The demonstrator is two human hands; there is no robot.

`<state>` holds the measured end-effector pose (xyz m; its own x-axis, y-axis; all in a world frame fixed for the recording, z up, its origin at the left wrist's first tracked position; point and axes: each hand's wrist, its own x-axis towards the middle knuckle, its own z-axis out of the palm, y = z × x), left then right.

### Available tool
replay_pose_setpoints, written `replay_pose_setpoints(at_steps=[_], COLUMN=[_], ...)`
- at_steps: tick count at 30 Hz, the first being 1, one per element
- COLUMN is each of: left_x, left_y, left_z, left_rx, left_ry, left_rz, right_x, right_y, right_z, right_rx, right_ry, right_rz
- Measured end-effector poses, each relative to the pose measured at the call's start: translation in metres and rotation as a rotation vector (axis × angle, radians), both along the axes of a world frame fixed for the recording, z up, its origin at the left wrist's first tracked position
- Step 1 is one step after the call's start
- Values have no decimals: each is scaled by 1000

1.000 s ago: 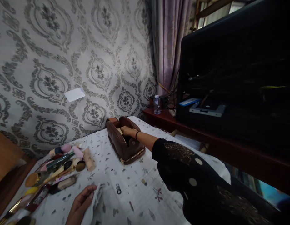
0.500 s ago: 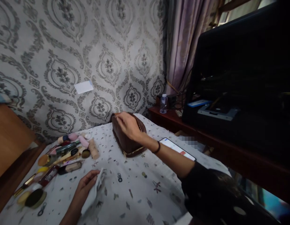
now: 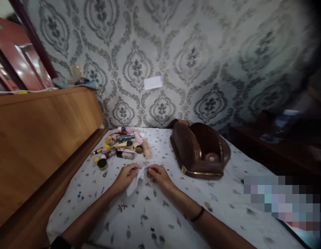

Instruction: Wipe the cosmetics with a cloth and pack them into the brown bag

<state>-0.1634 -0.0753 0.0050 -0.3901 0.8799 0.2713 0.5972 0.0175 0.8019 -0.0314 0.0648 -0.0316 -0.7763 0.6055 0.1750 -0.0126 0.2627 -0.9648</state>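
A crumpled white tissue (image 3: 134,185) hangs between my hands, just above the patterned sheet (image 3: 147,224). My left hand (image 3: 126,178) is closed on it, thumb and fingers pinched along its upper edge. My right hand (image 3: 160,175) has its fingertips drawn together at the tissue's other edge, wearing a dark band at the wrist. To the right stands a brown cosmetic bag (image 3: 185,145), unzipped and gaping, with a round compact-like item (image 3: 211,157) inside it. Beyond my left hand lies a loose group of cosmetics, among them a foundation bottle (image 3: 125,155) and a dark-lidded jar (image 3: 102,164).
A wooden board (image 3: 46,117) borders the bed on the left. The patterned wall (image 3: 171,100) closes off the back. At right, a clear bottle (image 3: 280,126) stands on a dark table, blurred. A phone or tablet edge (image 3: 290,230), partly pixelated, lies at lower right.
The view has swung left. My right hand has come off the brown bag and moved to the tissue in my left hand. The bag's open inside now shows.
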Motion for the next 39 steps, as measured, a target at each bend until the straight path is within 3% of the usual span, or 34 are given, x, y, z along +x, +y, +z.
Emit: replay_pose_setpoints(at_steps=[5,11,15,19,23,27,30,34,36,39], left_x=[-45,-133,-187,-215,-222,-224,-223,-208,-189,-140], left_y=[-26,-49,-36,-1,28,36,36,33,27,14], left_z=[9,31,41,34,17,12,23,51,65,74], left_rx=[98,195,162,65,-23,-47,-23,91,152,163], left_ry=[149,226,255,258,229,195,171,134,101,30], left_rz=[236,586,743,718,659,650,649,651,589,377], right_x=[-4,7,8,9,10,10,11,12,12,11], right_y=[-20,-29,-29,-30,-30,-30,-31,-32,-32,-33], right_z=[-5,-4,1,4,2,3,5,6,5,4], right_rx=[-70,143,192,201,201,207,212,214,212,234], right_ry=[22,-25,-55,-54,-64,-75,-67,-46,-22,44], right_rz=[-21,27,29,35,29,28,20,30,13,-38])
